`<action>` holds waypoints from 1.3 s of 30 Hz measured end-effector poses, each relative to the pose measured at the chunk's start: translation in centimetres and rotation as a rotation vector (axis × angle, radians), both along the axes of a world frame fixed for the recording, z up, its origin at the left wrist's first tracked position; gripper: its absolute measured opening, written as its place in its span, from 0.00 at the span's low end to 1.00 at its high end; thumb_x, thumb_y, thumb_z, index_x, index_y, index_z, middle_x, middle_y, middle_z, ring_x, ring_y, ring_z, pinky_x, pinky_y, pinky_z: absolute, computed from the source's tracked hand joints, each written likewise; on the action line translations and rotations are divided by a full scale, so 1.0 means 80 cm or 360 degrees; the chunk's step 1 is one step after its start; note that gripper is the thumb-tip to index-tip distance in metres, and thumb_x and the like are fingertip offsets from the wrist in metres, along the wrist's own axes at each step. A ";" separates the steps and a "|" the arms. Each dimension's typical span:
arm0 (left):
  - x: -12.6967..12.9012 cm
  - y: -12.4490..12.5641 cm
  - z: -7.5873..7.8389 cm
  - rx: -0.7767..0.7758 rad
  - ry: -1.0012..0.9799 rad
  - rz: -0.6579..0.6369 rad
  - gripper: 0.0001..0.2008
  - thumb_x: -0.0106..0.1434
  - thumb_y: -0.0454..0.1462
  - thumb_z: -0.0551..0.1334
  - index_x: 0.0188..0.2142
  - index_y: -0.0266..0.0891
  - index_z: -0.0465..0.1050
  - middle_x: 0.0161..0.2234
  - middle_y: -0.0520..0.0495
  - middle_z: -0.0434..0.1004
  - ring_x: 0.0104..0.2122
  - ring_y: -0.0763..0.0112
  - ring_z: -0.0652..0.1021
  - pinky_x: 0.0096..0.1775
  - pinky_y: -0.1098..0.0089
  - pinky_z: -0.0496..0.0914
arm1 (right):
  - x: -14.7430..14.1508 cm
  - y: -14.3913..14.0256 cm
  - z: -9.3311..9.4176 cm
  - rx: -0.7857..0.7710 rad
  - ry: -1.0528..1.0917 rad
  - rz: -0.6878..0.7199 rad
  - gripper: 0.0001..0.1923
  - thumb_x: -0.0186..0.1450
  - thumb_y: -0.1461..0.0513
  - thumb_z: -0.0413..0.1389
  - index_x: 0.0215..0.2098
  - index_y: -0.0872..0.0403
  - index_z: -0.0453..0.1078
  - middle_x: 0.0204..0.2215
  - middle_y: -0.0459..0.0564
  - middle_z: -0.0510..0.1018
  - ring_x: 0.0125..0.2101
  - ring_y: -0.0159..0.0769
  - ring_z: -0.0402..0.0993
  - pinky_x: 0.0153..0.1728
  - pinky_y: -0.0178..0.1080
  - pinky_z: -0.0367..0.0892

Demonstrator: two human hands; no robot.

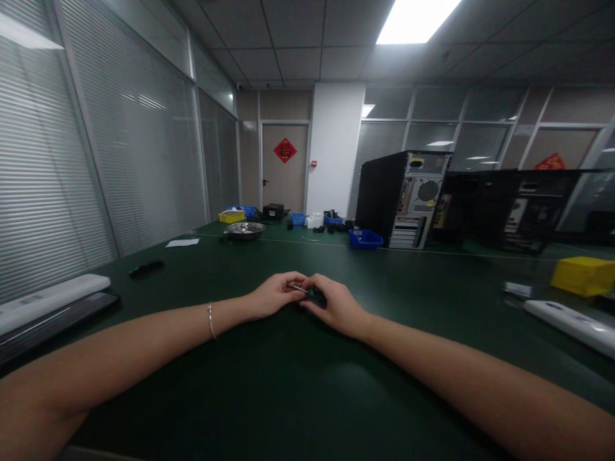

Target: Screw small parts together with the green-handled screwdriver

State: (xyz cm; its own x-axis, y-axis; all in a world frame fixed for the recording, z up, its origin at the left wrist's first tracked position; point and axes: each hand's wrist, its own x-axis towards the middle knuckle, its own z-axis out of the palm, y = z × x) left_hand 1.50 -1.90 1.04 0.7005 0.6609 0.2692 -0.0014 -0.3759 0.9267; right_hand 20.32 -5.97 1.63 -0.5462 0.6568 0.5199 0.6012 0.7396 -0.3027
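Observation:
My right hand point(339, 306) is closed around the dark handle of a small screwdriver point(316, 296) over the middle of the green table. From the handle, the thin metal shaft points left toward my left hand point(273, 294). The left fingers are pinched together at the shaft's tip, and the two hands meet there. A bracelet point(211, 320) circles my left wrist. What the shaft's tip touches between the left fingertips is too small to make out.
A dark green hand tool point(147, 267) and white paper point(182, 242) lie left. Farther back are a metal bowl point(245, 230), a blue bin point(366, 239) and a black computer tower point(384, 198). At right sit a yellow bin point(583, 276) and a long white device point(574, 325).

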 end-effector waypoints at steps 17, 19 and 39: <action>-0.259 0.139 0.001 0.0566 0.1103 0.1883 0.15 0.63 0.39 0.57 0.48 0.35 0.65 0.47 0.43 0.68 0.42 0.61 0.73 0.42 0.58 0.70 | 0.013 -0.009 0.008 -0.0076 -0.0279 0.0209 0.14 0.64 0.60 0.52 0.48 0.52 0.65 0.40 0.49 0.71 0.37 0.35 0.69 0.37 0.36 0.66; -0.256 0.137 0.000 0.0591 0.1127 0.1812 0.16 0.63 0.39 0.57 0.48 0.34 0.65 0.47 0.43 0.68 0.43 0.61 0.73 0.42 0.58 0.70 | 0.013 -0.011 0.008 -0.0067 -0.0280 0.0214 0.13 0.64 0.60 0.52 0.47 0.52 0.66 0.40 0.49 0.71 0.36 0.34 0.69 0.37 0.36 0.66; 0.003 -0.014 0.006 0.0695 0.0496 0.0337 0.13 0.64 0.41 0.53 0.45 0.38 0.67 0.38 0.46 0.73 0.36 0.67 0.73 0.39 0.68 0.67 | 0.024 0.023 -0.016 -0.0122 0.0284 -0.0109 0.19 0.63 0.65 0.50 0.52 0.48 0.60 0.44 0.48 0.70 0.42 0.36 0.68 0.42 0.39 0.63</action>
